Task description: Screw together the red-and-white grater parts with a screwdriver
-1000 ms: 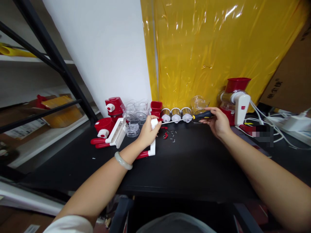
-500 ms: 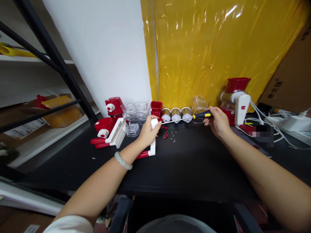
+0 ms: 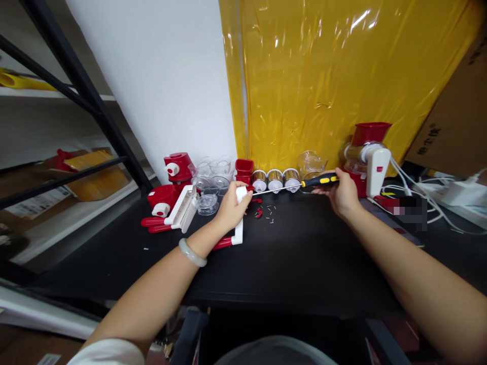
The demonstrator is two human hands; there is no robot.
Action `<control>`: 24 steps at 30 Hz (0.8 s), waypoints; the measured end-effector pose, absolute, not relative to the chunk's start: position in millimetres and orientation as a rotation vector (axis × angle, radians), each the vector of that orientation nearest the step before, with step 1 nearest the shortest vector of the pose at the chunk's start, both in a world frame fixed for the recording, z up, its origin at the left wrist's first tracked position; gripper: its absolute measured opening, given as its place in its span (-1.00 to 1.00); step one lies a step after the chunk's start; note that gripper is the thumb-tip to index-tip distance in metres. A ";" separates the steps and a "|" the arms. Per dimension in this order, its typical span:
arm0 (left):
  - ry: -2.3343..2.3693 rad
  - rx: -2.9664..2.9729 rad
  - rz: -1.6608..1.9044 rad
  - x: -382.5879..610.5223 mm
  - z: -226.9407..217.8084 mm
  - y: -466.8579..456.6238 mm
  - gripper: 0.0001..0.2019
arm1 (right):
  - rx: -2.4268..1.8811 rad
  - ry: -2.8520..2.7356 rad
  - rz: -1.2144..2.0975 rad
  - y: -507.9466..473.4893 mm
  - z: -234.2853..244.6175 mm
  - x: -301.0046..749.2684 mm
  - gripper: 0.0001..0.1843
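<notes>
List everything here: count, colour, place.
Screwdriver: one, black-yellow, centre
Handle part: one, white-red, centre
Screws: several, silvery, centre
Small pieces: few, red, centre
Drums: three, silvery, back
Loose hopper: one, red, back
Clear parts: several, colourless, back
Knobbed bodies: two, red, left
Grip arms: unclear, white-red, left
Machine: one, red-white, right
Cables: several, white, right
Cartons: some, brown, both sides
Sheet: one, yellow, behind
Shelving: one, black-white, left
Table: one, black, centre
Bracelet: one, pale, left wrist
Left fingers: on handle part
Right fingers: on screwdriver

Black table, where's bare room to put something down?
The table is bare between the held handle, right forearm and front edge. Left of the left forearm is mostly bare, with one white scrap. Crowded farther back: clear cups, metal drums, screwdriver, tiny loose pieces.
</notes>
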State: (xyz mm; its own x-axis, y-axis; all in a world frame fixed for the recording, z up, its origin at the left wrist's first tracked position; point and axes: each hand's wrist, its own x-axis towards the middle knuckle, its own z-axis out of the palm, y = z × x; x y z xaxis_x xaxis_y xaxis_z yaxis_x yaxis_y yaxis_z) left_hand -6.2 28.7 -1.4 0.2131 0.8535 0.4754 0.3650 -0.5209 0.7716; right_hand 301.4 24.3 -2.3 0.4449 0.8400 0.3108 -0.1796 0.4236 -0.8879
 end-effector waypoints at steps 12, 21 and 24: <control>1.107 1.986 1.286 -6.5 -2.5 29.1 -0.70 | -0.924 -0.843 0.792 17.3 4.3 296.6 -0.67; 1.111 1.969 1.283 -5.3 -0.2 26.7 -0.71 | -0.925 -0.876 0.720 19.5 3.1 297.8 -0.76; 1.103 1.958 1.289 -5.0 0.0 26.8 -0.71 | -0.912 -0.892 0.700 20.1 2.1 298.0 -0.68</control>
